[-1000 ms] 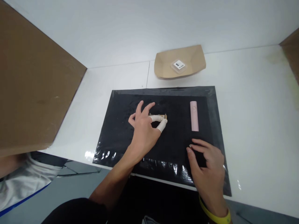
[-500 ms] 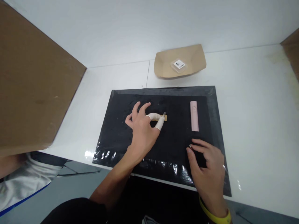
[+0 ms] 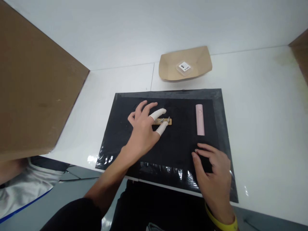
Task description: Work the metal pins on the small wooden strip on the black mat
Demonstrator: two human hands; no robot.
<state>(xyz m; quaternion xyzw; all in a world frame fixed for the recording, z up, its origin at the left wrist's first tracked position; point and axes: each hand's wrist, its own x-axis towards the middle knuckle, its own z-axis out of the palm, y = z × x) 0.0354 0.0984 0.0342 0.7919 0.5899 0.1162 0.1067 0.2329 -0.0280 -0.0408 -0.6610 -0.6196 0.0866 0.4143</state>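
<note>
Your left hand point(image 3: 143, 128) hovers over the middle of the black mat point(image 3: 125, 134), fingers spread and open, gripping nothing. Two of its fingers wear white cots point(image 3: 158, 113): one points right above the small tan strip point(image 3: 166, 121), the other angles down just near of it. The strip lies flat on the mat, right at those fingertips; I cannot tell whether they touch it. Something small and metal sits on the strip, too small to make out.

Your right hand point(image 3: 213, 175) rests palm down on the mat's near right part, fingers loosely curled and pointing left, gripping nothing. A yellow band point(image 3: 222, 224) is on that wrist. Both forearms come in from the near edge, the left one slanting up and right.

The pink tube point(image 3: 200, 119) lies on the mat to the right of the strip, well apart from it, lengthwise near to far, just beyond your right hand.

The mat's far edge stops short of the paper tray point(image 3: 168, 69), which sits on the white surface point(image 3: 260, 106) near the back wall with a small labelled packet point(image 3: 184, 67) in it. Open mat lies between strip and tube, and left of your left hand. Bare white surface runs wide to the right of the mat, narrower on the left. A cardboard panel point(image 3: 36, 83) closes the left side and another cardboard piece point(image 3: 300, 51) shows at the far right. The mat's near edge sits at the surface's near edge.
</note>
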